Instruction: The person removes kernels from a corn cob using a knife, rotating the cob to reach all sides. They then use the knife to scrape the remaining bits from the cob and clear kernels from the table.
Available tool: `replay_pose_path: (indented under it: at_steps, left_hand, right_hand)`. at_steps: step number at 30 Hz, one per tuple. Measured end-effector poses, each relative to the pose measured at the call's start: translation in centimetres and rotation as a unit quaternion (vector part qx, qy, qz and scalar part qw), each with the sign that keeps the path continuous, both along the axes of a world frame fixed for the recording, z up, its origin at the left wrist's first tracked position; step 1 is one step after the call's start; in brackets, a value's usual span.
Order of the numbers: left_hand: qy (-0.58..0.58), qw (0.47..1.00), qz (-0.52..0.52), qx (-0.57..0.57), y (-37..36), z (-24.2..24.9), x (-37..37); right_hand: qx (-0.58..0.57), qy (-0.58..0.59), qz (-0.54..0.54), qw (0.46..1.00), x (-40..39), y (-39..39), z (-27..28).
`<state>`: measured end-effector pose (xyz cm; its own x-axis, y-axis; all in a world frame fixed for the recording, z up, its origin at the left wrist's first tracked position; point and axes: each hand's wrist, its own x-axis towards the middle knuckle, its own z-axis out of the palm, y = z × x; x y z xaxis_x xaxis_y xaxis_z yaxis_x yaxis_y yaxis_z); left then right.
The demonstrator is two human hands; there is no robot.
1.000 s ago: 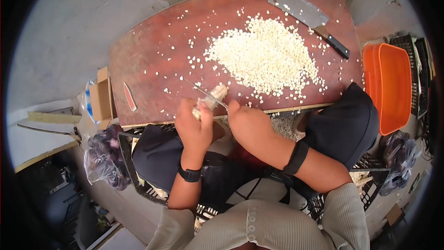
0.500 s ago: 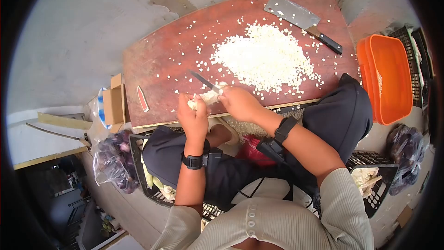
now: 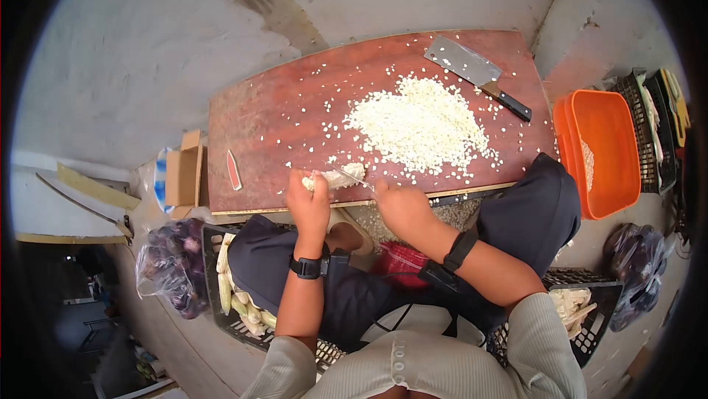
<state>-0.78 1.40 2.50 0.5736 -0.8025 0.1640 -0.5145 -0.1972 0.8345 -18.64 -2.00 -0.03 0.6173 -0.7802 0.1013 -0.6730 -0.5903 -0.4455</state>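
Note:
My left hand (image 3: 308, 206) is closed around one end of a whitish corn cob (image 3: 341, 177) at the front edge of the red tabletop (image 3: 280, 119). In my right hand (image 3: 404, 209) is a small knife (image 3: 364, 184), its handle mostly hidden by my fingers. The blade lies across the right part of the cob, pointing up and left. Just beyond my hands spreads a heap of pale corn kernels (image 3: 417, 127), with loose ones scattered around it. A cleaver (image 3: 466, 63) with a dark handle lies flat at the back right of the table.
A small red-and-white piece (image 3: 234, 169) lies on the left. Orange tubs (image 3: 619, 152), the top one holding some kernels, stand at the right. A cardboard box (image 3: 183, 178) sits at the left. Black crates (image 3: 215, 281) with corn ears and husks flank my legs.
The view has tilted, so the table appears lower. The knife has swung from pointing over the table to lying across the cob, and my right hand has moved right and down.

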Motion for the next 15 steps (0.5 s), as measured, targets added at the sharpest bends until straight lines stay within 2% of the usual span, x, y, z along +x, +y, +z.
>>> replay_pose_path:
  at_steps: [6, 9, 12, 15]
  left_hand:
    - [0.043, 0.998, 0.029, 0.024, -1.0, 1.0, -0.9]
    - [0.085, 0.993, 0.048, 0.060, -1.6, 1.5, -1.3]
    - [0.135, 0.986, 0.045, 0.090, -2.0, 1.2, -1.2]
    - [0.125, 0.987, 0.033, 0.093, -2.0, 0.9, -1.3]
  right_hand:
    - [0.003, 0.031, -0.012, 0.999, -0.5, 0.8, 0.1]
    - [0.076, 0.061, 0.004, 0.995, -0.4, 0.3, 0.4]
    - [0.095, 0.074, -0.013, 0.993, 0.1, 0.1, 0.8]
    - [0.009, 0.072, -0.020, 0.997, 0.5, 0.1, 0.1]
